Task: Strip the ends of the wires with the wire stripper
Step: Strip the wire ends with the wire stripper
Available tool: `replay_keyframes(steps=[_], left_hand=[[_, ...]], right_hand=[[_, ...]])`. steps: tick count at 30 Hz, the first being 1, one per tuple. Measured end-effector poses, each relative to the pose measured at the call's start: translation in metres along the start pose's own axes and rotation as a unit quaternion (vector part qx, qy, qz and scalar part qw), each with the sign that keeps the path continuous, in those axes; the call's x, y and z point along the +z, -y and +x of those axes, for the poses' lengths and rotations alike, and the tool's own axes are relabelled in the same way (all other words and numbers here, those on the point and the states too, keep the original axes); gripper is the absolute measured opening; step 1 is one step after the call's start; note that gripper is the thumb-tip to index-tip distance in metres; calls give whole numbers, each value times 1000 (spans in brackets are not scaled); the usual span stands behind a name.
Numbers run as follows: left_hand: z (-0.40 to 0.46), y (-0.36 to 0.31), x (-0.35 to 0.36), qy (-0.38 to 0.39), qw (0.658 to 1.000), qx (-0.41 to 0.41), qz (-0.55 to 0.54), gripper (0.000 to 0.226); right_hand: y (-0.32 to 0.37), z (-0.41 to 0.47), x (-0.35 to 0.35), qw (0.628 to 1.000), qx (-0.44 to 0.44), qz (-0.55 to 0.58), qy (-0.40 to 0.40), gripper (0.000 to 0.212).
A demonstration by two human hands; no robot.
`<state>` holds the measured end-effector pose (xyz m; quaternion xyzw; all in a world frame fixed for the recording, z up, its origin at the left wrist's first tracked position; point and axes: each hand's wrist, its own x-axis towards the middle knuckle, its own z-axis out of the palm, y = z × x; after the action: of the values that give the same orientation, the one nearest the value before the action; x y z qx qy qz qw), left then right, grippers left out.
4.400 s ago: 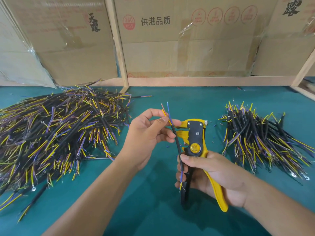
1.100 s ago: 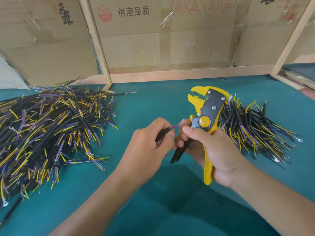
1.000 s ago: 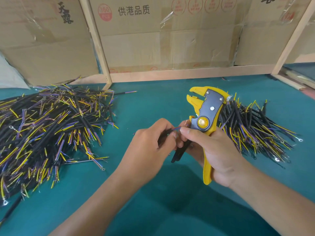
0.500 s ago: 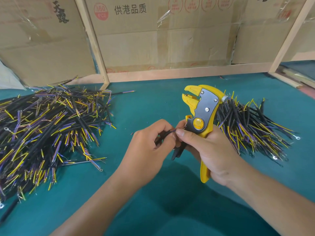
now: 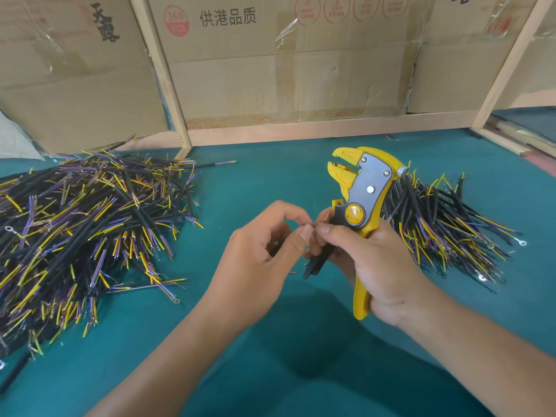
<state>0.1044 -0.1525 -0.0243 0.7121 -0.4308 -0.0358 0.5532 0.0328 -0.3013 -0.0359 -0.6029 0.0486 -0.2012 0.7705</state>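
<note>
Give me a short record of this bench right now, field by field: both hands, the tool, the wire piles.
left hand: pinches a thin wire end at its fingertips
right hand: grips wire stripper, thumb meets the wire end
stripper jaws: point up, nothing between them
left wire pile: large, on teal tabletop
right wire pile: smaller, behind the stripper

I see one heap of wires on the table at left and another heap at right, with my hands between them. Cardboard boxes stand behind, along the table's far edge.
</note>
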Motion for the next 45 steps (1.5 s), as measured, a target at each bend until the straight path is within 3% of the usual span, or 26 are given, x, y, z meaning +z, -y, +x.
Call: replay_keyframes(steps=[16,24,38,40,45], left_hand=[[-1,0,4,-15,1000,14,23,13],[4,-4,-1,-19,995,-33,-87,14],[3,-9,-3,21,986,-60,-153,13],[3,-9,-4,10,991,-63,-113,16],[1,-4,-4,-54,985,-7,165,24]], right_hand=[[-2,-4,6,1000,9,-15,14,10],[0,-3,4,999,-3,-45,18,12],[3,-5,3,997,-18,-61,33,12],[3,-5,3,998,-16,-58,32,12],[3,-6,5,998,-10,-45,31,14]])
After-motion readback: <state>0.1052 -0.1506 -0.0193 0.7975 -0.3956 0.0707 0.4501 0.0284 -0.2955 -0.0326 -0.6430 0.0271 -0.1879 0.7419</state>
